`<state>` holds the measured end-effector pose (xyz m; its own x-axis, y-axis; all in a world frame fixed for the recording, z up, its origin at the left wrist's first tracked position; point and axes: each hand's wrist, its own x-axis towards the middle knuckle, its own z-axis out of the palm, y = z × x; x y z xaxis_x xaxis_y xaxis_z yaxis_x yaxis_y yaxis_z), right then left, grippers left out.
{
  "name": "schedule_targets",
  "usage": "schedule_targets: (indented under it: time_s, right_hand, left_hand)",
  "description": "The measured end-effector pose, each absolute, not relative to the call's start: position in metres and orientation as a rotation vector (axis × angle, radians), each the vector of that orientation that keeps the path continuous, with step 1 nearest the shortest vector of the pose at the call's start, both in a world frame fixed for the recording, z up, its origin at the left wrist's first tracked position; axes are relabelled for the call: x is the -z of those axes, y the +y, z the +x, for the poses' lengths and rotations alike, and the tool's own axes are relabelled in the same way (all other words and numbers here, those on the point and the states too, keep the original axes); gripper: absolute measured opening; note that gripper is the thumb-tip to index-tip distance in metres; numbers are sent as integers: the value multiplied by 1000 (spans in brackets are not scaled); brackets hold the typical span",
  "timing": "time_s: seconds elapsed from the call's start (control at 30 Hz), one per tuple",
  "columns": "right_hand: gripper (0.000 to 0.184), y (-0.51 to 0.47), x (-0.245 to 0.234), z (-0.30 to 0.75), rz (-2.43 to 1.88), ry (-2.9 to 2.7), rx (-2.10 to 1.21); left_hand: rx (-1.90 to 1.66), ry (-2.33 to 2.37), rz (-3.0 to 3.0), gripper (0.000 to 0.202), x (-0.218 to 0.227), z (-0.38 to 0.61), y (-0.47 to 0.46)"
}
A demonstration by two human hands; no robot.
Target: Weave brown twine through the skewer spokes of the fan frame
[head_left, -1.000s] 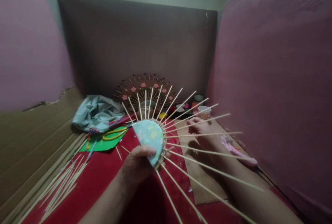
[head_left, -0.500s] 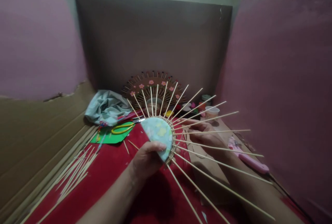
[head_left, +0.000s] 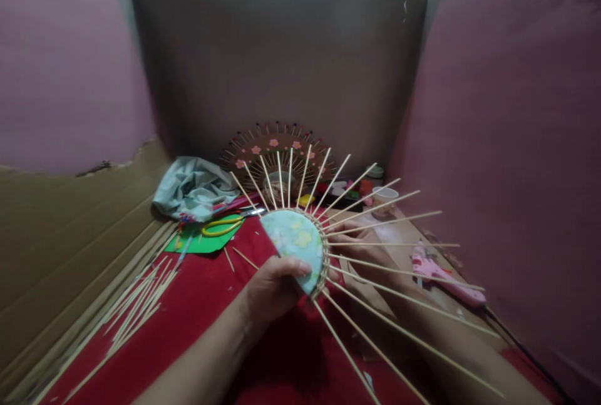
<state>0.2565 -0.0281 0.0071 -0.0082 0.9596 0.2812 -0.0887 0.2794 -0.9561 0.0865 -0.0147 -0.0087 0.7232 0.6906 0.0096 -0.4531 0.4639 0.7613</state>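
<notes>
My left hand (head_left: 272, 286) grips the lower edge of a half-round piece (head_left: 295, 243) covered in pale blue flowered cloth. Its curved edge is bound with woven straw, and several thin wooden sticks (head_left: 394, 220) fan out from it up and to the right. My right hand (head_left: 361, 247) lies behind those sticks, fingers stretched toward the woven edge; the sticks partly hide it, so its hold is unclear. All of this hangs above a red cloth (head_left: 197, 305).
A pink glue gun (head_left: 441, 276) with a cord lies right on brown cardboard (head_left: 404, 239). Yellow-handled scissors (head_left: 223, 226) rest on green paper (head_left: 201, 240). Loose sticks (head_left: 134, 311) lie left. A crumpled blue cloth (head_left: 195, 189), a brown flowered fan (head_left: 277, 151) and small cups (head_left: 382, 195) stand behind.
The view has shifted, so the scene sits further right. My right hand has drawn in from the cardboard toward the woven edge behind the sticks. My left hand keeps its grip.
</notes>
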Motion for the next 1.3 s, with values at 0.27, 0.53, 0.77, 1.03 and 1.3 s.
schedule_targets:
  time_s: [0.27,0.53,0.77,1.03,1.3]
  right_hand:
    - [13,-40,-18,254,-893,-1363,-1022]
    - [14,-40,-15,255,-931,-1389,-999]
    - [27,-39,-4,256,-975,-1375,-981]
    - [18,-37,-5,257,-998,-1357,-947]
    - [9,-21,-2,269,-1087,-1541,-604]
  left_hand:
    - [-765,303,837,35,9,88,-14]
    - [-818,282,822,39,5,87,-17]
    - [-792,266,797,34,7,87,-15]
    - [-781,284,697,30,6,90,-18]
    - [-847,481,598,14,6,92,-14]
